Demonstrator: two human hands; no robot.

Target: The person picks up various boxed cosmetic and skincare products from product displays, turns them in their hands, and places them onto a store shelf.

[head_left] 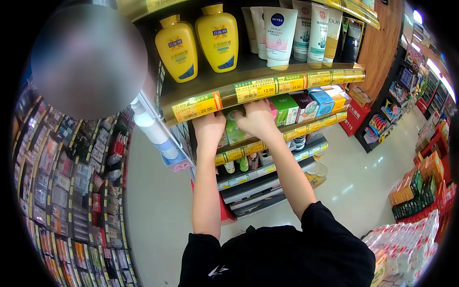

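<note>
Both arms reach into the shelf tier below the yellow bottles. My left hand (209, 129) is at the left end of that tier, its fingers hidden under the upper shelf's price strip (196, 107). Beside a green box (234, 130) is my right hand (256, 119), with a thumb against or near the box and its other fingertips hidden under the strip. What either hand holds cannot be made out. Right of my right hand stand another green box (286, 109), a dark box (305, 106) and a blue box (322, 102).
Above are yellow bottles (217, 40) and a white NIVEA tube (278, 36). Lower shelves (248, 177) project beneath the arms. A white bottle (155, 131) hangs at the left end. Packed racks (71, 177) line the left; stacked goods (406, 244) stand at lower right.
</note>
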